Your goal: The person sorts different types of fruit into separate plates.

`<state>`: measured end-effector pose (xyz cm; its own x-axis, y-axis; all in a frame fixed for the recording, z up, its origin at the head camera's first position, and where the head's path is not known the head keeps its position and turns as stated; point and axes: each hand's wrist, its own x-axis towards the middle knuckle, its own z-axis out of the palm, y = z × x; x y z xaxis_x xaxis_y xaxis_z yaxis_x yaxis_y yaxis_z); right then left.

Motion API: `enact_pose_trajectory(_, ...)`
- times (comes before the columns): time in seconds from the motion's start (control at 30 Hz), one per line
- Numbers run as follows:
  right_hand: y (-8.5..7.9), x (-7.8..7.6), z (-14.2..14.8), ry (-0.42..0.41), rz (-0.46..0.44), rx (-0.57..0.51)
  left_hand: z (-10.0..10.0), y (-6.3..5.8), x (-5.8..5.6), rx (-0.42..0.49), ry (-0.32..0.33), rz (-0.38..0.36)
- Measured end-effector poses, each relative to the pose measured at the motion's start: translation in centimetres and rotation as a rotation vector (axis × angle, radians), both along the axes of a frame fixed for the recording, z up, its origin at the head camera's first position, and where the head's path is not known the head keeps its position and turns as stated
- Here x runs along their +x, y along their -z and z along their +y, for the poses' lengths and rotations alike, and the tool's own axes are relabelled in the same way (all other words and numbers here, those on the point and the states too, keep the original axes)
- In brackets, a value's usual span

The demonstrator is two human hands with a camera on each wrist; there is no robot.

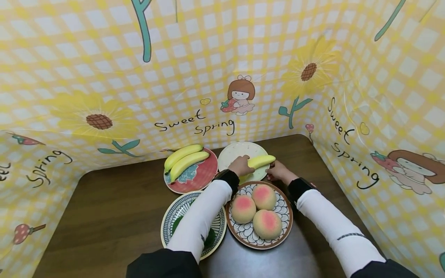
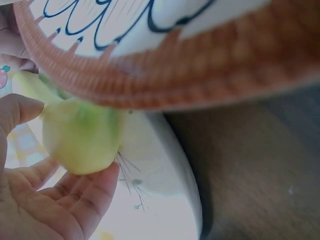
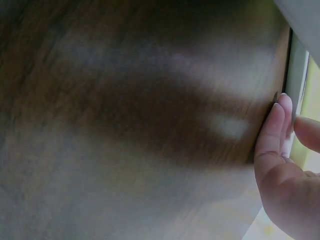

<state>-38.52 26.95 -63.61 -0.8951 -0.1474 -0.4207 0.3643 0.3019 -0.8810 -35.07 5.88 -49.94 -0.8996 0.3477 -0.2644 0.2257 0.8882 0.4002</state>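
A yellow banana (image 1: 261, 160) is held over the pale plate (image 1: 227, 154) at the back. My left hand (image 1: 241, 166) grips its left end. In the left wrist view, thumb and fingers stand either side of a rounded yellow-green end (image 2: 82, 135), with another yellow length (image 2: 32, 90) behind it. My right hand (image 1: 279, 171) is at the banana's right end, thumb and fingers around the tip. The right wrist view shows the right hand (image 3: 287, 165) by the plate's rim, the banana mostly out of sight. More yellow shows under the left hand.
Two bananas (image 1: 187, 162) lie on a red plate (image 1: 205, 179) at left. Three peaches (image 1: 267, 224) fill a brown-rimmed plate (image 1: 286, 231) in front of my hands. A blue-patterned plate (image 1: 167, 220) with something dark green (image 1: 210, 239) is partly under my left arm. Checked cloth (image 1: 194, 77) encloses the table.
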Motion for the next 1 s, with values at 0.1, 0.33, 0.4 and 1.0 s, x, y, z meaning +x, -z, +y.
enact_pose_trajectory(0.1, 2.7, -1.4, 0.8, -0.008, 0.022, -0.035, -0.4, 0.0, 0.0, 0.01, 0.019, -0.005)
enact_pose_trajectory(0.33, 2.2, -1.3, 0.2, -0.006, -0.024, -0.018, -2.1, 1.0, -1.1, 0.026, 0.06, -0.031)
enact_pose_trajectory(0.4, 2.1, -1.4, 0.4, -0.006, -0.03, -0.019, -2.7, 0.2, -1.3, 0.028, 0.08, -0.041)
enact_pose_trajectory(1.0, 2.0, -1.6, 1.2, -0.067, -0.048, -0.027, -13.3, -11.3, -0.3, 0.268, -0.01, 0.057)
